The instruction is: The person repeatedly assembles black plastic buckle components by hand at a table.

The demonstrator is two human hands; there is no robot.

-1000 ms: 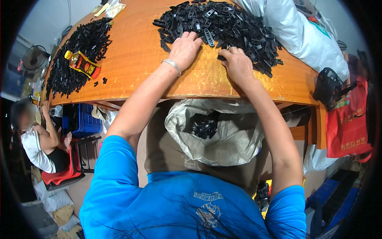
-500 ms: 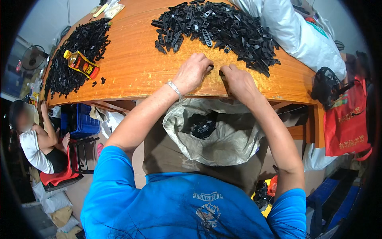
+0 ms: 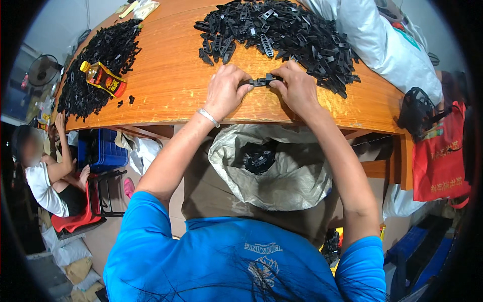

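Note:
Over the table's near edge, my left hand and my right hand face each other, fingertips closed. A slim black plastic piece spans the space between them. Each hand pinches one end of it; whether it is one part or two meeting parts I cannot tell. Just beyond my hands lies a big heap of black plastic parts, mostly long and narrow, some with slots. Below the table edge, an open whitish woven sack rests at my lap with black parts inside.
On the wooden table, another heap of small black parts lies left, with a yellow-capped bottle on its side. A stuffed white sack borders the right. A red bag hangs there. Another person sits at left.
My hands, previously apart with a dark piece at each one's fingertips, now meet on a black plastic piece stretched between them. The seated person's arm has shifted slightly.

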